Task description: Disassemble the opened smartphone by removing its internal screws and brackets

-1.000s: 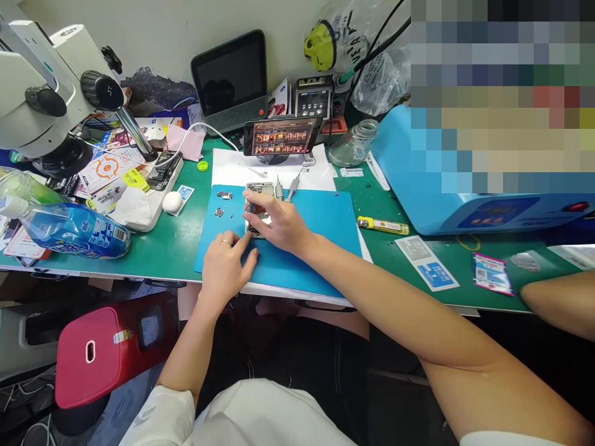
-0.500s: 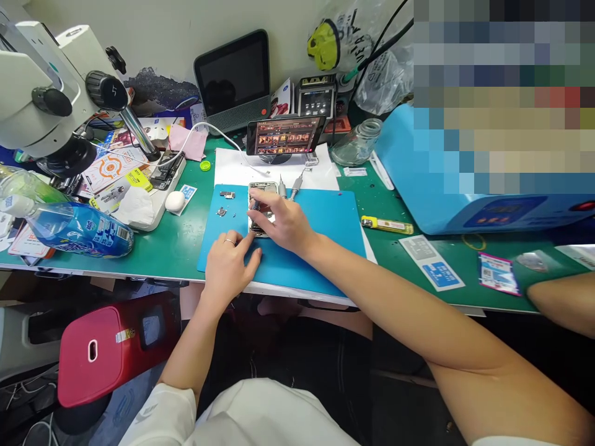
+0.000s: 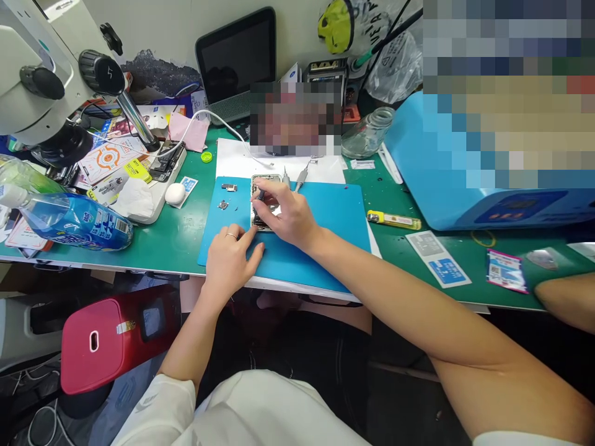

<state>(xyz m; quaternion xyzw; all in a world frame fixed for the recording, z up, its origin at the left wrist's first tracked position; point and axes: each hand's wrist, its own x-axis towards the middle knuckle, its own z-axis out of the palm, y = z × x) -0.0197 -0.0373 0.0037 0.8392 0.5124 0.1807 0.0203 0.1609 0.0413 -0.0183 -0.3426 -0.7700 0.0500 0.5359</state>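
An opened phone [image 3: 258, 218] lies on the blue mat [image 3: 320, 248], its inner parts exposed. My right hand [image 3: 292, 214] is over it, thumb and fingers pinched round a small dark screwdriver [image 3: 261, 196] that stands roughly upright above the phone; its tip is hidden. Beside the phone's lower left corner rests my left hand [image 3: 229, 257], fingers apart, the index fingertip touching the phone's edge. Small phone parts [image 3: 229, 187] lie on the mat to the left. Two grey pointed tools [image 3: 301, 178] lie just beyond my right hand.
At left stand a microscope [image 3: 100, 71] and a lying blue bottle [image 3: 77, 220]. A glass jar [image 3: 367, 136], a yellow-handled cutter [image 3: 394, 220] and a large blue machine [image 3: 446, 204] are on the right. Another person's arm [image 3: 567, 302] rests at the right edge.
The view has shifted slightly. Both hands stay in place at the phone, the right one still pinching the screwdriver.
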